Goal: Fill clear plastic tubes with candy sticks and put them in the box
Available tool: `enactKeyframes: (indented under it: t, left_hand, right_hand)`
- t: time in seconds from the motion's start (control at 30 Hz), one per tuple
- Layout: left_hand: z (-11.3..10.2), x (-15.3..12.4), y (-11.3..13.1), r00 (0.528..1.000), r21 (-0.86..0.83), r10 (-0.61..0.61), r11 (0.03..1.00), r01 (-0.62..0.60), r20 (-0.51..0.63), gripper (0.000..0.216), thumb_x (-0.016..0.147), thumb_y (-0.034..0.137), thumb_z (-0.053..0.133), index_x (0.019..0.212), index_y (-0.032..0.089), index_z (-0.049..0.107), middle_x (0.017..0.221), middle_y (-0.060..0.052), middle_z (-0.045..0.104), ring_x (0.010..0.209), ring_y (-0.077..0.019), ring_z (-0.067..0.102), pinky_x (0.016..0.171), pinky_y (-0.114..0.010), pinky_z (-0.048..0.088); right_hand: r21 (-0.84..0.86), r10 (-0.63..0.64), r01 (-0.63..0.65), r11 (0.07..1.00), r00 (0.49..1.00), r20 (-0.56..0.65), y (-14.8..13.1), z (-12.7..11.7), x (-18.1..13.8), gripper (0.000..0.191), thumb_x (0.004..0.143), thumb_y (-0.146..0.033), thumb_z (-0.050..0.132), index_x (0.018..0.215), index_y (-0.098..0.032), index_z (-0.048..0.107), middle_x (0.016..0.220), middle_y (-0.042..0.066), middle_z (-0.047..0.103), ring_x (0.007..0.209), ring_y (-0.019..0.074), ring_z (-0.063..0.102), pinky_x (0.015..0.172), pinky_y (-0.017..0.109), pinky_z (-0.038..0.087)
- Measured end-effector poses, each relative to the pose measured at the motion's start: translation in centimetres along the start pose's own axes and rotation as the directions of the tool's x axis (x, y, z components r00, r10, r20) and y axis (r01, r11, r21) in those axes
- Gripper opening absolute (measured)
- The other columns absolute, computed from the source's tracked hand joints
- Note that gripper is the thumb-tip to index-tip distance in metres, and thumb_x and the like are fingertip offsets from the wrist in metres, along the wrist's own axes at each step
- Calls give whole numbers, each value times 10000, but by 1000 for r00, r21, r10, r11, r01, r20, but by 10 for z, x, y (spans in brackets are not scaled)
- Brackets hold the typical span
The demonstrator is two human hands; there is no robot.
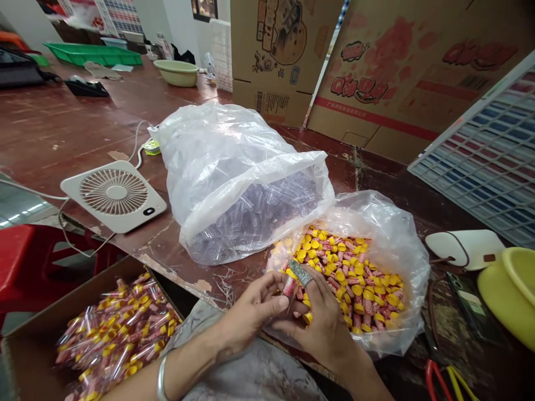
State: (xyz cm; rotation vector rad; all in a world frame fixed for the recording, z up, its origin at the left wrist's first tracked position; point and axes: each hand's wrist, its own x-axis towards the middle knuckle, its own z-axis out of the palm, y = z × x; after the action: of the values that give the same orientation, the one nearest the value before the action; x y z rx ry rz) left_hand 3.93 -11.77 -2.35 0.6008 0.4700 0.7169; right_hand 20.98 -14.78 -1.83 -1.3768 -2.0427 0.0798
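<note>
Between my left hand (pixel 265 298) and my right hand (pixel 324 317) is a small pink-patterned tube (pixel 288 286) with a yellow cap. My left thumb and fingers pinch it from one side. From the other, my right fingers curl against the cap end; grey-green wrapping (pixel 300 272) covers one fingertip. Both hands are at the near edge of an open clear plastic bag (pixel 412 267), full of pink tubes with yellow caps (pixel 368 295). Behind it lies a large white sack (pixel 225 145), its mouth showing many clear plastic tubes (pixel 267 206). My palms hide the lower fingers.
At lower left, a cardboard box (pixel 25 356) contains clear-sleeved pink tubes with yellow caps. A white fan (pixel 119 195) lies on the red-brown table (pixel 125 122). On the right are a yellow basin (pixel 512 295), a phone (pixel 474 306) and scissors (pixel 438 379). Cardboard (pixel 376 72) stands behind.
</note>
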Motion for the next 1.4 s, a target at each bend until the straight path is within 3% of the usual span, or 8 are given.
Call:
enactKeyframes:
  t: [0.63,0.83,0.9,0.97,1.03,1.1,1.2,1.4]
  left_hand:
    - [3,23,3,997,98,-58,993,63,-51,416,640,274,905,878,142,591,832,-19,674,714,-154,694,745,-274,551]
    - [0,28,7,993,326,-112,940,99,23,340,709,223,768,983,167,575,773,5,638,710,-164,645,717,-295,528]
    - [-7,34,24,999,657,-24,754,-5,35,228,729,143,671,945,166,601,770,8,615,722,-158,599,695,-275,489]
    - [-19,44,49,987,951,154,297,-91,46,168,767,95,586,913,160,635,824,-24,611,767,-176,568,698,-286,463]
    - [-31,57,74,956,976,274,-211,-47,105,220,824,75,515,956,163,667,901,-70,608,846,-215,565,703,-307,457]
    - [-42,73,90,958,850,238,-527,-11,160,286,865,65,469,1019,174,685,968,-105,604,922,-244,571,687,-306,461]
    - [-50,97,95,979,713,66,-695,-94,193,302,893,72,457,1036,187,697,1013,-123,618,953,-247,589,685,-295,475]
    - [-52,116,98,972,697,-63,-687,-206,225,330,892,100,469,1043,247,724,955,-75,634,832,-194,607,677,-258,456]
  right_hand:
    - [-10,10,-12,1000,982,-187,1,11,0,449,840,-277,651,1245,-196,473,1141,153,655,1109,310,650,910,503,588]
    - [-55,-84,84,995,996,-3,5,6,-1,576,818,-354,717,1314,-195,471,1198,138,655,1244,320,575,1051,552,496]
    - [-62,-66,73,995,992,110,19,-5,-5,698,824,-463,727,1390,-193,419,1351,157,580,1355,338,479,1082,555,468]
    - [-140,48,-34,990,994,98,40,-20,-13,668,875,-521,654,1399,-181,416,1389,179,545,1336,342,496,1032,535,502]
    - [-255,209,-206,945,978,-13,64,-37,-23,431,956,-492,537,1254,-182,520,1220,167,635,1135,313,634,913,486,553]
    - [-339,306,-303,891,951,-44,84,-50,-33,255,991,-432,475,1042,-205,581,1016,114,684,936,279,686,796,428,560]
    - [-397,355,-300,867,932,72,97,-58,-44,192,992,-331,464,875,-226,575,873,60,681,800,241,678,703,363,529]
    - [-398,373,-237,886,875,308,84,-56,-44,81,943,-210,539,913,-233,611,923,40,696,831,203,672,726,306,511]
